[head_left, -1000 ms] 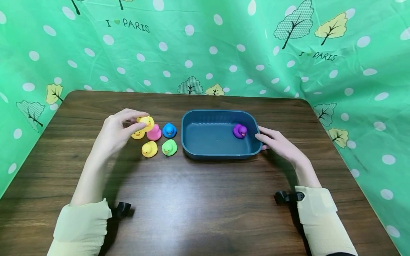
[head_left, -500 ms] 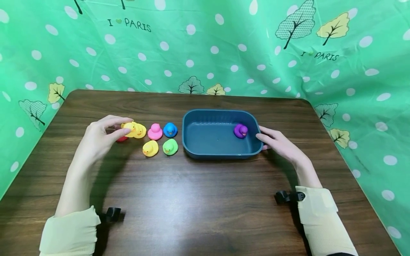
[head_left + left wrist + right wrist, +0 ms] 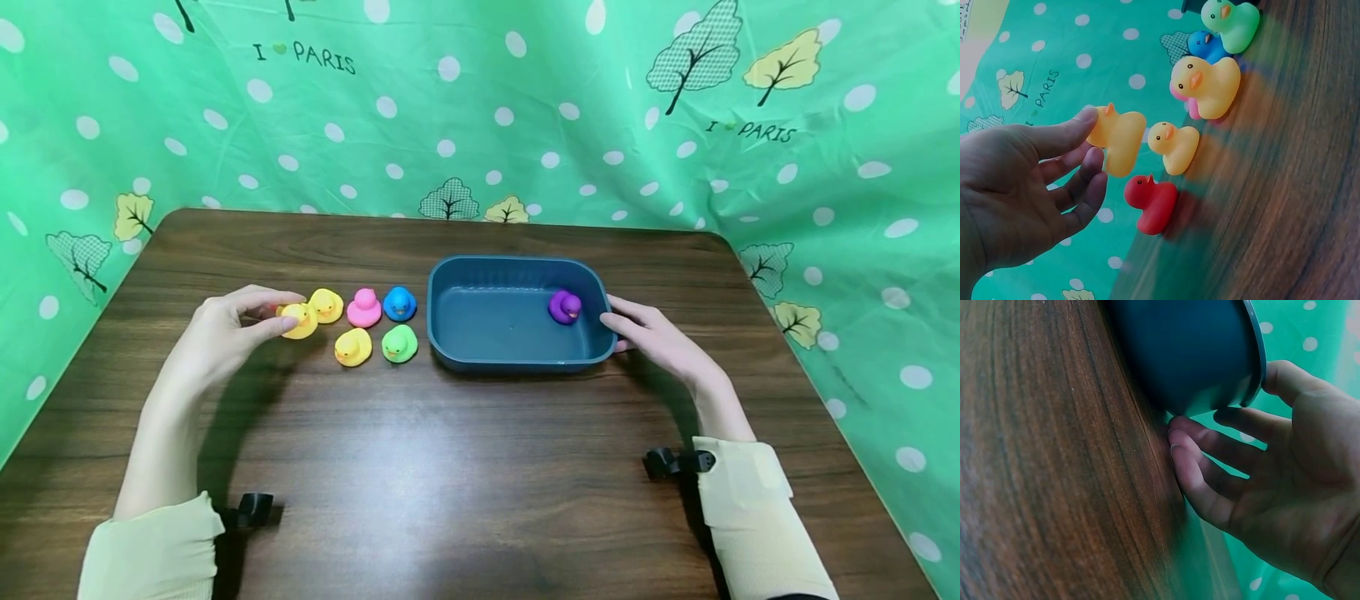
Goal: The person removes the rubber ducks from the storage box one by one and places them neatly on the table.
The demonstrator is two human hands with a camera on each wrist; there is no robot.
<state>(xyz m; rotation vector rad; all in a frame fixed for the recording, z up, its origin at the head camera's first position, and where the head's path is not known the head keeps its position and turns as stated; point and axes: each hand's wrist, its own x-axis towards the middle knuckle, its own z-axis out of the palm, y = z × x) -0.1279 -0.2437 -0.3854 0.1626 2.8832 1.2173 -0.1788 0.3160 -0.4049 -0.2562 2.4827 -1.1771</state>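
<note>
My left hand (image 3: 225, 329) pinches a yellow rubber duck (image 3: 1121, 144) between thumb and fingertips, at the left end of a group of ducks. In the left wrist view this duck is tilted and close above the table. A second yellow duck (image 3: 1175, 147) stands beside it, and a red duck (image 3: 1152, 203) sits nearest the hand; in the head view the red one is nearly hidden by the fingers. At the right, my right hand (image 3: 656, 337) holds the end of a dark blue plastic bin (image 3: 517, 367), thumb at its rim and fingertips low against its wall.
Inside the bin sits a purple duck (image 3: 565, 307). Between it and my left hand stand a pink duck (image 3: 364, 308), a blue duck (image 3: 400, 304), a green duck (image 3: 400, 343) and another yellow duck (image 3: 352, 347). A green dotted cloth (image 3: 450, 108) hangs behind the wooden table (image 3: 480, 467).
My left hand has carried the yellow duck left and down, past the other yellow duck, to the left end of the group. The right hand stays at the bin.
</note>
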